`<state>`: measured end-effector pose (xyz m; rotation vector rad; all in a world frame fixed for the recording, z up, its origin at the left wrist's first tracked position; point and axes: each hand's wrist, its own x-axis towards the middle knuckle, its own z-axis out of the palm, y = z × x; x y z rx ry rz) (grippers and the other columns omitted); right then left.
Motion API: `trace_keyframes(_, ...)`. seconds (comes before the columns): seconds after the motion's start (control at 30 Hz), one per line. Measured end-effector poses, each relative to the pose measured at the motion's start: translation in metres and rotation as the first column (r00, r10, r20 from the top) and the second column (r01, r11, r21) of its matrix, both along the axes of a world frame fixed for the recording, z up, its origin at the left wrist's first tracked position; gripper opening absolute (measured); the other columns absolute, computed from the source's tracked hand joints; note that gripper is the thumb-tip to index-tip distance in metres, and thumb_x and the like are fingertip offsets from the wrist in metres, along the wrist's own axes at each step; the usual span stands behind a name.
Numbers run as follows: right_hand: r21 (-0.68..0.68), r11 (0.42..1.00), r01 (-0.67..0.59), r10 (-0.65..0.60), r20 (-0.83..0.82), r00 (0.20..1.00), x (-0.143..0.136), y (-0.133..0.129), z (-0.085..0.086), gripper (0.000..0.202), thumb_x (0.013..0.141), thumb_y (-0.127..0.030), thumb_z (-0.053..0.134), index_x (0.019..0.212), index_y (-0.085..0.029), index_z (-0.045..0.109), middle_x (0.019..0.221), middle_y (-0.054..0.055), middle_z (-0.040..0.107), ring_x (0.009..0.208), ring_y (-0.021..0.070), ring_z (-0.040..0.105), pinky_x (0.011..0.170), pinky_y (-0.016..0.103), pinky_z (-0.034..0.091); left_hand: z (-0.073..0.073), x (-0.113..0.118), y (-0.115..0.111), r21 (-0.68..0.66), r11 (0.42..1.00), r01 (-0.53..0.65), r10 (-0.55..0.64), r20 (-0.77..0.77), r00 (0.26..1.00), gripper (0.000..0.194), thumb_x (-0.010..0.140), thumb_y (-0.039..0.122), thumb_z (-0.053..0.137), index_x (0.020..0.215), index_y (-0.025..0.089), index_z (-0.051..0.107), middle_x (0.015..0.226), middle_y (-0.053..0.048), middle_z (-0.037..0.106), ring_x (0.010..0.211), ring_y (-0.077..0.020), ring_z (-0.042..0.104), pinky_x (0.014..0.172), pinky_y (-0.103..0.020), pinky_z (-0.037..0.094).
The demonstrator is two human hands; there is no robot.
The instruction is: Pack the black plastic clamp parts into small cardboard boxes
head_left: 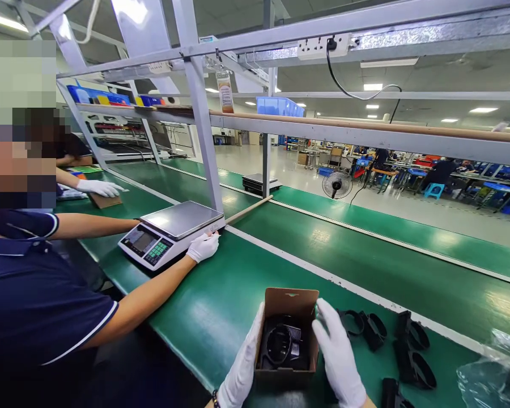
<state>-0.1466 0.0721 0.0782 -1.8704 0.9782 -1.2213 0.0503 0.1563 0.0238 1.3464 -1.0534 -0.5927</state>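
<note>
An open brown cardboard box [291, 300] stands in front of me at the bottom, its back flap raised. Inside it lie black parts [279, 344], one with a round ring; their exact kind I cannot make out. My left hand [244, 360], in a white glove, lies along the box's left side. Against the right side rests my gloved right hand [338, 351], thumb and fingers at the upper edge. Between them, both hands hold the box. Several black pieces with ring-shaped bands [416, 368] lie on the green bench just right of my right hand.
On the left, a co-worker's gloved hands are at a digital weighing scale [182, 220]; another person's gloved hand touches a brown box [106, 199]. Clear plastic bags [493, 368] lie at the right. A metal frame post [204, 130] rises behind the scale.
</note>
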Motion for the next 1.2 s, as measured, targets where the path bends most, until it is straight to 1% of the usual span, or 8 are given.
trace_keyframes(0.07, 0.280, 0.959, -0.049, 0.062, -0.039, 0.997, 0.003, -0.004, -0.027, 0.058, 0.100, -0.047, 0.054, 0.153, -0.025, 0.043, 0.143, 0.011, 0.061, 0.127, 0.0269, 0.063, 0.101, 0.043, 0.058, 0.001, -0.002, -0.002, 0.071, 0.995, 0.075, -0.069, -0.082, 0.994, 0.063, 0.101, 0.055, 0.039, 0.160, 0.032, 0.027, 0.162, 0.000, 0.040, 0.149, -0.0305, 0.036, 0.122, -0.051, 0.039)
trace_keyframes(0.13, 0.360, 0.930, -0.081, 0.109, -0.059, 0.992, 0.012, -0.001, -0.050, 0.077, 0.098, -0.045, 0.058, 0.162, -0.023, 0.022, 0.148, 0.013, 0.056, 0.129, 0.0270, 0.062, 0.102, 0.044, 0.058, -0.002, -0.004, -0.004, 0.119, 0.986, 0.120, -0.112, -0.075, 0.991, 0.086, 0.094, 0.053, 0.059, 0.163, 0.029, 0.013, 0.167, -0.006, 0.030, 0.152, -0.0331, 0.032, 0.125, -0.053, 0.033)
trace_keyframes(0.27, -0.049, 0.996, 0.074, -0.078, -0.097, 0.992, 0.016, 0.003, -0.067, 0.072, 0.096, -0.028, 0.057, 0.161, -0.025, 0.024, 0.152, 0.012, 0.052, 0.135, 0.0275, 0.056, 0.107, 0.045, 0.055, -0.011, 0.003, -0.005, 0.022, 1.000, -0.009, 0.006, 0.144, 0.990, 0.076, 0.094, 0.044, 0.061, 0.158, 0.030, 0.023, 0.164, -0.013, 0.034, 0.151, -0.0319, 0.035, 0.125, -0.057, 0.029)
trace_keyframes(0.4, -0.611, 0.783, -0.118, 0.002, -0.188, 0.982, -0.009, -0.004, -0.048, 0.057, 0.098, -0.044, 0.059, 0.149, -0.026, 0.045, 0.141, 0.011, 0.062, 0.130, 0.0281, 0.060, 0.117, 0.051, 0.045, -0.001, 0.022, -0.003, -0.310, 0.920, 0.241, -0.040, 0.535, 0.844, 0.063, 0.086, 0.043, 0.074, 0.143, 0.038, 0.046, 0.134, -0.007, 0.063, 0.136, -0.0301, 0.056, 0.123, -0.057, 0.035)
trace_keyframes(0.5, -0.687, 0.654, -0.317, 0.022, -0.401, 0.916, -0.025, -0.007, -0.028, 0.089, 0.089, -0.079, 0.049, 0.149, -0.014, 0.045, 0.147, 0.020, 0.055, 0.139, 0.0361, 0.051, 0.117, 0.058, 0.040, 0.014, 0.033, 0.001, -0.189, 0.894, 0.406, -0.160, 0.712, 0.684, 0.100, 0.067, 0.068, 0.083, 0.152, 0.036, 0.039, 0.146, -0.013, 0.056, 0.147, -0.0432, 0.039, 0.121, -0.067, 0.031)
trace_keyframes(0.67, -0.669, 0.651, -0.358, -0.037, -0.499, 0.866, -0.029, -0.003, -0.016, 0.070, 0.098, -0.065, 0.048, 0.146, -0.014, 0.048, 0.145, 0.020, 0.057, 0.139, 0.0353, 0.051, 0.106, 0.054, 0.053, 0.025, 0.038, 0.009, 0.057, 0.911, 0.408, -0.318, 0.727, 0.609, 0.084, 0.083, 0.058, 0.072, 0.156, 0.043, 0.032, 0.165, -0.009, 0.033, 0.154, -0.0464, 0.013, 0.117, -0.073, 0.031)
trace_keyframes(0.93, -0.692, 0.662, -0.289, 0.007, -0.380, 0.925, -0.020, 0.008, -0.008, 0.031, 0.103, -0.037, 0.050, 0.124, -0.016, 0.060, 0.124, 0.016, 0.071, 0.118, 0.0277, 0.067, 0.094, 0.041, 0.062, 0.034, 0.036, 0.008, 0.037, 0.927, 0.373, -0.274, 0.746, 0.608, 0.089, 0.086, 0.051, 0.072, 0.160, 0.035, 0.024, 0.164, -0.014, 0.033, 0.154, -0.0456, 0.018, 0.118, -0.072, 0.032)
trace_keyframes(1.2, -0.697, 0.668, -0.261, 0.003, -0.348, 0.938, -0.017, -0.006, -0.010, 0.044, 0.104, -0.042, 0.051, 0.139, -0.016, 0.052, 0.128, 0.018, 0.068, 0.118, 0.0265, 0.067, 0.091, 0.041, 0.063, 0.032, 0.042, -0.002, -0.009, 0.944, 0.331, -0.195, 0.792, 0.579, 0.084, 0.087, 0.052, 0.072, 0.157, 0.029, 0.033, 0.153, -0.016, 0.050, 0.147, -0.0429, 0.038, 0.116, -0.064, 0.042)
